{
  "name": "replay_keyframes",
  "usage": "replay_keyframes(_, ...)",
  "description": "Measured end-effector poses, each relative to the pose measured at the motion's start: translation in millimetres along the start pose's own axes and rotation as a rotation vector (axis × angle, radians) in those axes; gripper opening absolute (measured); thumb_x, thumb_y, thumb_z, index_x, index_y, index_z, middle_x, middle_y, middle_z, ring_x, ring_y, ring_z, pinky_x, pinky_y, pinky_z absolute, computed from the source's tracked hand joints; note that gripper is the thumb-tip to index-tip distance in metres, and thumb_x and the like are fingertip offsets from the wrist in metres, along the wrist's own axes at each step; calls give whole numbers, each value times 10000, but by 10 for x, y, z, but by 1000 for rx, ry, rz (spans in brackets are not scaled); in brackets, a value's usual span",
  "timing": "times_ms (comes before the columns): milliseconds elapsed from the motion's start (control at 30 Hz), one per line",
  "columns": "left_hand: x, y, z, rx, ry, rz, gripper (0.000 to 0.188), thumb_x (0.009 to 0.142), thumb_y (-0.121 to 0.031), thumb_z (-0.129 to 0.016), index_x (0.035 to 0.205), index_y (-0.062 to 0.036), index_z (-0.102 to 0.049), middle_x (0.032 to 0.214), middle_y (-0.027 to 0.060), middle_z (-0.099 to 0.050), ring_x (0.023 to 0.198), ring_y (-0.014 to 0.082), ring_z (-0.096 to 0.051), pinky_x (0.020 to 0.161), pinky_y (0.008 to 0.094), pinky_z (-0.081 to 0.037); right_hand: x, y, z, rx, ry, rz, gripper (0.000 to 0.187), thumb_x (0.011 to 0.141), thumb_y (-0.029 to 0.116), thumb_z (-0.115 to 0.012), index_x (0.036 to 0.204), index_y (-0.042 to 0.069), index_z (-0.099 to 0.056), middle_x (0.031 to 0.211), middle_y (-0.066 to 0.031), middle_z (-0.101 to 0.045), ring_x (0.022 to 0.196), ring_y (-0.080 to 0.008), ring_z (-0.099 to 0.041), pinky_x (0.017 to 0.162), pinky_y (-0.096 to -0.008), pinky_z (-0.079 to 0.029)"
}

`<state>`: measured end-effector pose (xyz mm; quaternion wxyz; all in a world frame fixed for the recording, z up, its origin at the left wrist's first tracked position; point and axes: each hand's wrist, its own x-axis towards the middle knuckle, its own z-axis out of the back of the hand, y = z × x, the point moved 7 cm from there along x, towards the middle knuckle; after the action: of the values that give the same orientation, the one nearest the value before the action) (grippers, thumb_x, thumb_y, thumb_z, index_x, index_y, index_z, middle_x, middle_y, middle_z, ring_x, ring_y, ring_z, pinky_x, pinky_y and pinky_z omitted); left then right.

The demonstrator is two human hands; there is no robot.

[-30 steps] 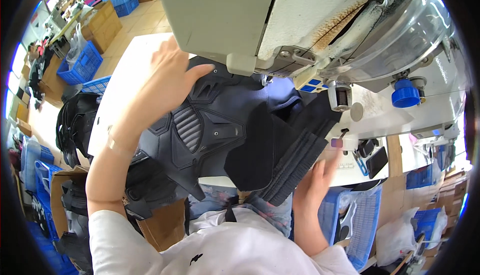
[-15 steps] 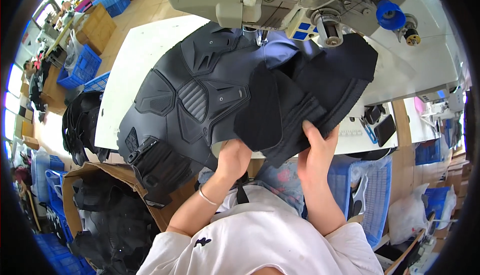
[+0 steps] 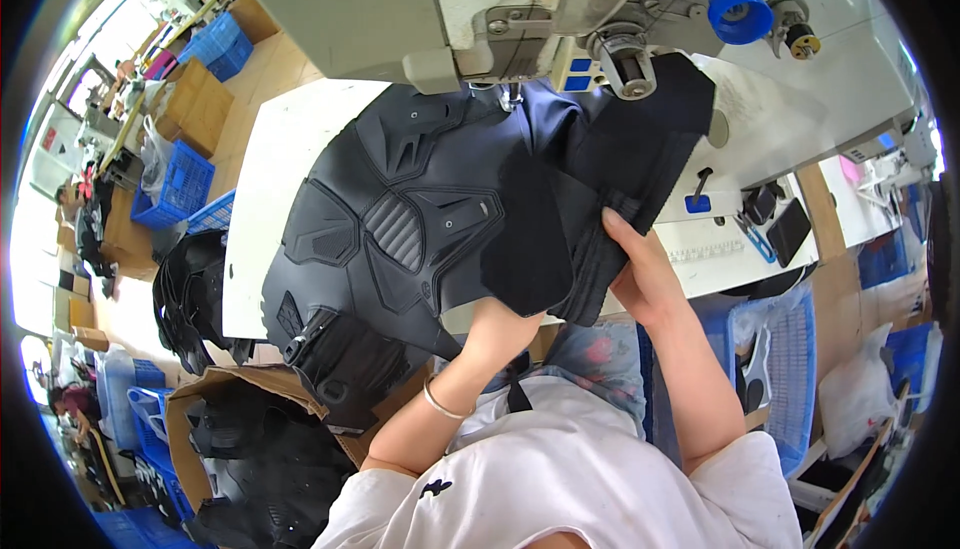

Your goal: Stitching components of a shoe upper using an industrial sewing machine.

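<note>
A large black garment piece with moulded panels and a ribbed grey centre (image 3: pixel 395 229) lies across the sewing table under the head of a sewing machine (image 3: pixel 340 9). Its upper edge reaches the presser foot (image 3: pixel 512 99). Along its right side runs a fuzzy black flap (image 3: pixel 655 119) with stitched bands. My right hand (image 3: pixel 650 279) pinches these layered bands, thumb on top and fingers underneath. Under the lower edge of a smooth rounded black panel (image 3: pixel 525 239) goes my left hand (image 3: pixel 500 334); its fingers are hidden there.
An open cardboard box (image 3: pixel 190 429) of similar black pieces stands left of my lap. More black pieces (image 3: pixel 190 289) hang by the table's left edge. At right are a blue basket (image 3: pixel 795 389), a ruler (image 3: pixel 705 249) and a dark flat object (image 3: pixel 793 232) on the table.
The view has shifted. The black flap has drawn leftward, uncovering a small black and blue fitting on the table. My right hand still grips the bands, which now sit closer together.
</note>
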<state>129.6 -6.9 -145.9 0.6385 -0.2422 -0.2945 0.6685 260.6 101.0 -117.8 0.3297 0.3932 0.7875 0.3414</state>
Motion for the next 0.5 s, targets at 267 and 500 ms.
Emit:
replay_keyframes(267,-649,-629,515,418,-1256,-626,234,779,-143,-702,922,-181,-521,1047,89,-567,1005,308,-531,887,399,-359,-146,-102,-50,-86,-269,465,699,763,3,-677,1364,15,-321,1266,-109,-468,1156,-211,-461,1017,-332,-347)
replay_keyframes(500,-232,-618,1260,526,-879,-44,235,744,-193,-683,951,-90,-725,993,12,-713,983,147,-537,895,302,-240,-260,-343,-173,-89,-326,561,773,773,12,-672,1412,16,-237,1355,-110,-361,1226,-213,-368,1072,-330,-247)
